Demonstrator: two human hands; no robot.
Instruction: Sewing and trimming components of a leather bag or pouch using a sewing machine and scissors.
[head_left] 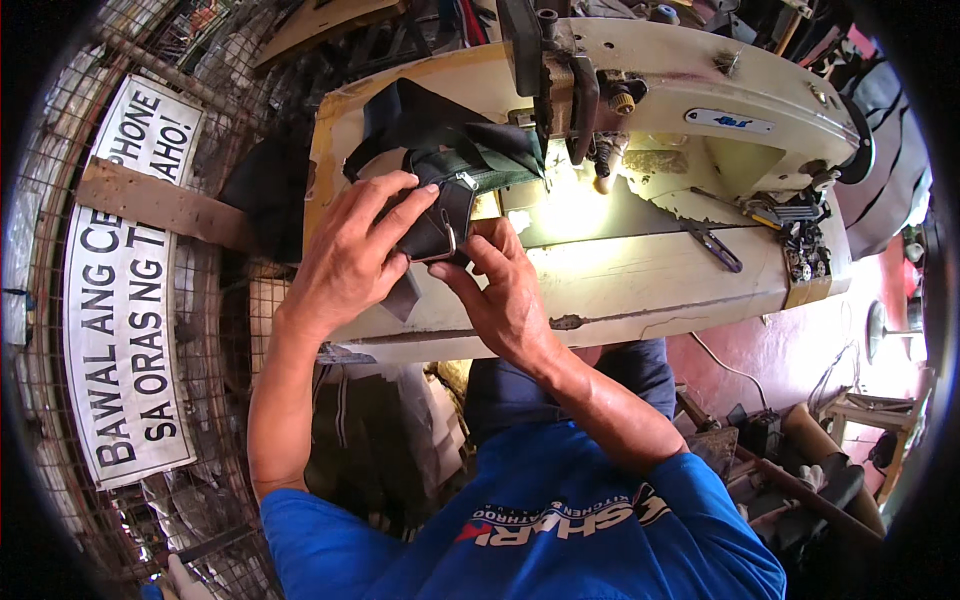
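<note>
A small black fabric piece (430, 222), perhaps part of a bag, is held up over the left end of the sewing machine bed. It carries a silvery metal loop (451, 238) and a bright metal piece that looks like a zipper pull (467, 181). My left hand (352, 242) grips its left side, index and middle fingers on top and thumb below. My right hand (503, 290) pinches its lower right corner beside the loop; the thumb and finger are closed there. Black straps and cloth (425, 125) trail behind the piece toward the needle area.
The cream sewing machine (700, 75) arches over the lit bed (610, 270). Black thread snips (712, 245) and small metal tools (775, 210) lie to the right. At left are a wire mesh wall with a white sign (130, 300) and a wooden slat (160, 205).
</note>
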